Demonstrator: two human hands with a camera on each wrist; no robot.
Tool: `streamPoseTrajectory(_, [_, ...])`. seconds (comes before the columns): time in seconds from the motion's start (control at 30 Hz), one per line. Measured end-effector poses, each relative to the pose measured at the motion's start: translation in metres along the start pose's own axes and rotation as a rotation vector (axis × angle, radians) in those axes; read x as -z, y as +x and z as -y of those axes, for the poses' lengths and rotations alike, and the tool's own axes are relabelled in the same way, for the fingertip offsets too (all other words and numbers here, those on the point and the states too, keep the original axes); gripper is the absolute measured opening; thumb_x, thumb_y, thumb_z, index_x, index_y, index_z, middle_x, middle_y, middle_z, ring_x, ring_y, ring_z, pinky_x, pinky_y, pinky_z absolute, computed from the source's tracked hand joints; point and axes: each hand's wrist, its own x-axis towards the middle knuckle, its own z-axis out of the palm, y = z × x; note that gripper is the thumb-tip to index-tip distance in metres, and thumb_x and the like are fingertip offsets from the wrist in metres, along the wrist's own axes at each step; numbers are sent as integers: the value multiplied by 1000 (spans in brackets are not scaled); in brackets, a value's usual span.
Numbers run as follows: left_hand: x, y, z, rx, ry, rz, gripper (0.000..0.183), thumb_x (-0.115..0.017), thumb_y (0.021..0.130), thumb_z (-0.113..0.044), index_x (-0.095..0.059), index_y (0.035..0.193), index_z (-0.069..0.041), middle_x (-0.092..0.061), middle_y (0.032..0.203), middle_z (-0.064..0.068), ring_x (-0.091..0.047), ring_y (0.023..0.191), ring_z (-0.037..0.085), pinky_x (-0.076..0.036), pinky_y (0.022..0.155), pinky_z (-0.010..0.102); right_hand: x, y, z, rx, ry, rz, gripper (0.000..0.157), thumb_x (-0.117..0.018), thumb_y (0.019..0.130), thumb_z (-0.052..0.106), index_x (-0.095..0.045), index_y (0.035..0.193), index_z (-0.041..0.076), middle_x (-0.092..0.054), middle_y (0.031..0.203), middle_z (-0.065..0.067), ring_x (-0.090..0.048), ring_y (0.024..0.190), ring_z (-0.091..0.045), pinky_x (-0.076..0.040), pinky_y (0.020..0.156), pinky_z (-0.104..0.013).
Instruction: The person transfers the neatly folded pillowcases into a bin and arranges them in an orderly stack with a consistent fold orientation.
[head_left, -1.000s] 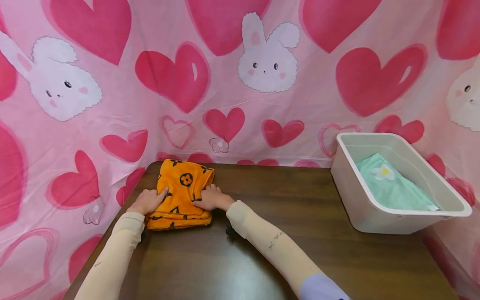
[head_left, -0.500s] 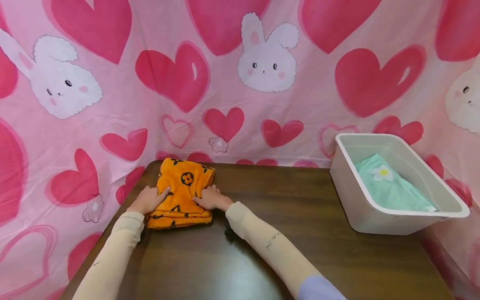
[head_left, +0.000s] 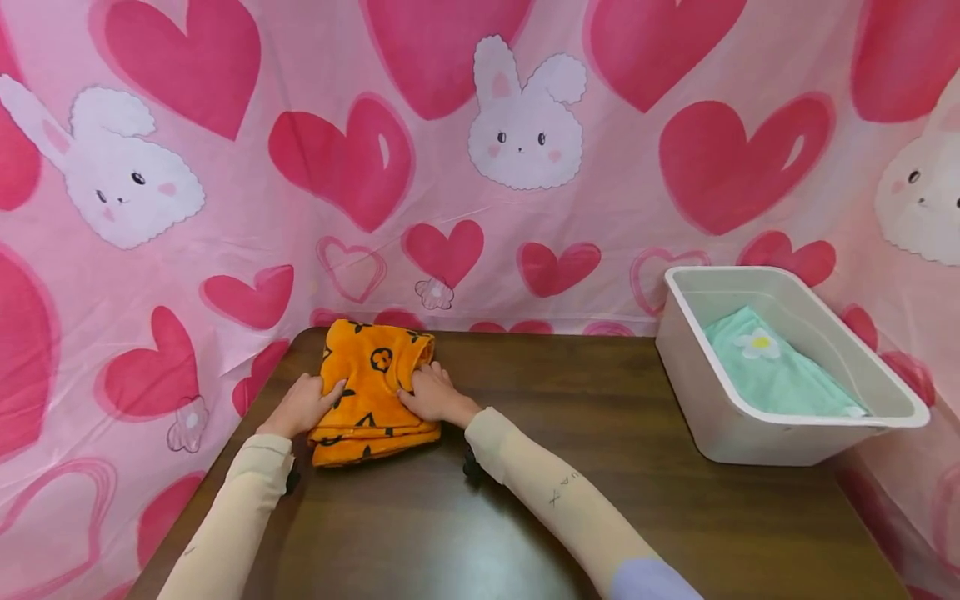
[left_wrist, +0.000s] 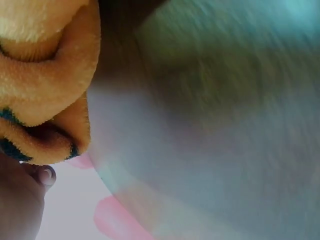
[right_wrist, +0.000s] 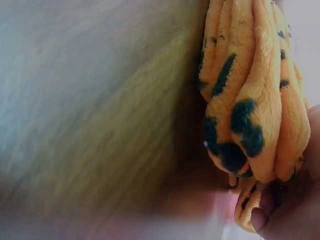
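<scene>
- A folded orange plush cloth (head_left: 371, 385) with black floral marks lay at the far left of a dark brown wooden table (head_left: 555, 392), layered folds along its near edge.
- The person's left hand (head_left: 303, 406) gripped the cloth's left side, thumb on top, other fingers mostly hidden.
- The right hand (head_left: 433, 393) pinched the opposite side, its thumb also over the upper face.
- Both wrist views showed the cloth's rounded, stacked folds close up; the tabletop there was blurred.
- Cream sleeves (head_left: 517, 454) covered both forearms.
- At the table's right, well apart from the hands, stood a pale grey plastic tub (head_left: 731, 417) holding a mint-green cloth (head_left: 772, 379) with a white, yellow-centred flower (head_left: 759, 342).
- Behind hung a pink backdrop (head_left: 517, 208) of hearts and white rabbits.
</scene>
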Motion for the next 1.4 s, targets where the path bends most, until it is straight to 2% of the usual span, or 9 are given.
streamPoseTrajectory(0.13, [-1, -2, -3, 2, -38, -10, 62, -40, 108, -47, -52, 61, -8, -41, 57, 4, -47, 60, 22, -39, 60, 35, 4, -4, -2, -9, 7, -33, 42, -47, 106, 44, -55, 80, 12, -51, 91, -4, -38, 88, -23, -24, 74, -30])
streamPoseTrajectory(0.27, [-3, -6, -3, 54, -27, 33, 65, -36, 107, -53, -55, 67, -6, -46, 61, 6, -56, 80, 33, -45, 75, 46, 0, -5, -6, -48, 10, -14, 44, -48, 104, 49, -57, 86, 10, -50, 91, -5, -38, 89, -23, -25, 75, -31])
streamPoseTrajectory(0.4, [-3, -8, 0, 102, -9, 82, 70, -33, 106, -59, -62, 84, 1, -59, 72, 11, -55, 101, 46, -43, 91, 60, -4, -7, -10, -122, 14, 47, 53, -47, 101, 60, -61, 96, 10, -48, 90, -5, -36, 90, -24, -24, 75, -32])
streamPoseTrajectory(0.5, [-5, -7, 1, 113, -9, 91, 73, -32, 105, -61, -64, 92, 3, -65, 82, 15, -54, 106, 49, -42, 95, 62, -5, -7, -11, -156, 21, 86, 58, -45, 100, 65, -60, 99, 9, -47, 91, -5, -35, 90, -24, -23, 75, -33])
streamPoseTrajectory(0.6, [-8, -5, 1, 104, -31, 97, 73, -32, 105, -61, -63, 86, 2, -64, 80, 15, -52, 108, 48, -42, 95, 60, -8, -5, -12, -137, 27, 108, 57, -44, 101, 63, -58, 94, 9, -46, 91, -6, -35, 89, -24, -22, 74, -32])
streamPoseTrajectory(0.73, [-10, -3, 0, 85, -63, 78, 65, -35, 106, -54, -57, 72, -4, -54, 69, 11, -53, 99, 42, -44, 85, 51, -9, -5, -14, -75, 52, 99, 51, -44, 104, 54, -55, 82, 9, -45, 87, -5, -36, 85, -24, -21, 73, -31])
streamPoseTrajectory(0.93, [-10, 1, -6, 31, -84, 25, 57, -41, 106, -43, -52, 63, -8, -45, 63, 6, -51, 83, 32, -36, 72, 38, -3, -5, -16, -16, 32, 2, 49, -47, 105, 45, -51, 72, 10, -45, 81, -4, -37, 81, -23, -22, 70, -29])
streamPoseTrajectory(1.17, [-4, 0, -16, -15, -95, -51, 56, -46, 106, -42, -52, 62, -8, -42, 59, 5, -47, 72, 26, -36, 66, 36, 7, -9, -18, 0, -38, -75, 44, -47, 105, 46, -58, 82, 10, -54, 98, -6, -38, 89, -23, -26, 73, -30])
streamPoseTrajectory(1.4, [-3, 0, -28, -24, -77, -78, 50, -47, 106, -46, -55, 75, -8, -45, 64, 4, -48, 65, 21, -39, 62, 34, 11, -16, -22, -4, -104, -83, 45, -48, 105, 48, -63, 107, 5, -54, 102, -7, -38, 91, -22, -29, 75, -30])
